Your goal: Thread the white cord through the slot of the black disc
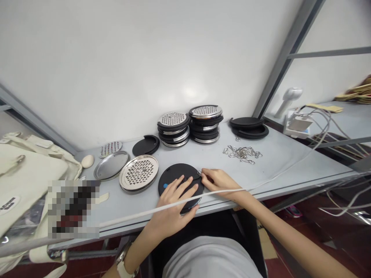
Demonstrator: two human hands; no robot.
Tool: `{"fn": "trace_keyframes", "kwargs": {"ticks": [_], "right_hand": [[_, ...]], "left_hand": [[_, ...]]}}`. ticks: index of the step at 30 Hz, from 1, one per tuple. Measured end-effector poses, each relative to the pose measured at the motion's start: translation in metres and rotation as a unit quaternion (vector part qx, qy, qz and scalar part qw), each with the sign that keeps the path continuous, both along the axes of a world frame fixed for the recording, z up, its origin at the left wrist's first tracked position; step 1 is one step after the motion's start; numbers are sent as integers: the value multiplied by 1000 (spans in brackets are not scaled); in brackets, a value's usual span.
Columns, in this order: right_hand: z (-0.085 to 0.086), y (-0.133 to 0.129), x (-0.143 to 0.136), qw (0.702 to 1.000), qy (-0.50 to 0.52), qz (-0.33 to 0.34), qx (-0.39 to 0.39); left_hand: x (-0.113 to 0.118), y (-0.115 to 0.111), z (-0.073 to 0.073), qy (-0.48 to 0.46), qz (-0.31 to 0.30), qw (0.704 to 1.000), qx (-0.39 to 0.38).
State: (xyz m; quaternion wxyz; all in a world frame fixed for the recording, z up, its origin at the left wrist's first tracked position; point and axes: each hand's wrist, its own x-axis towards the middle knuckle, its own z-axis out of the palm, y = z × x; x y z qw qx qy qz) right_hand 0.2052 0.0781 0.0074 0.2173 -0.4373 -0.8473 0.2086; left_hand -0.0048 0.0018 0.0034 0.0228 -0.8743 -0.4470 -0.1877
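Observation:
A round black case (177,172) with a blue dot on it lies on the grey table near its front edge. Spread flat across the case, my left hand (176,199) presses on its face, fingers apart. At the case's right rim, my right hand (217,181) pinches a small bent-wire metal clip (199,173) between thumb and finger. Just left of the case is a round silver grater disc (139,172) with triangular holes. A pile of similar wire clips (242,153) lies to the right, beyond my right hand.
Behind stand two stacks of graters in black holders (174,129) (205,123). Black holders (248,128) lie at right, another holder (145,145) and a plain metal disc (111,165) at left. A white cable (223,190) crosses before my hands. A cream bag (31,166) sits left.

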Motion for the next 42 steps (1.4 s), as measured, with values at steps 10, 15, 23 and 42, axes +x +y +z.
{"fn": "trace_keyframes", "kwargs": {"ticks": [10, 15, 23, 42], "right_hand": [[1, -1, 0, 998, 54, 8, -32], [-1, 0, 1, 999, 29, 10, -15], [-4, 2, 0, 1000, 6, -2, 14], [-6, 4, 0, 999, 29, -27, -6]], "left_hand": [[0, 0, 0, -4, -1, 1000, 4], [0, 0, -1, -6, -4, 1000, 9], [0, 0, 0, 3, 1, 1000, 0], [1, 1, 0, 6, -1, 1000, -3]]}}
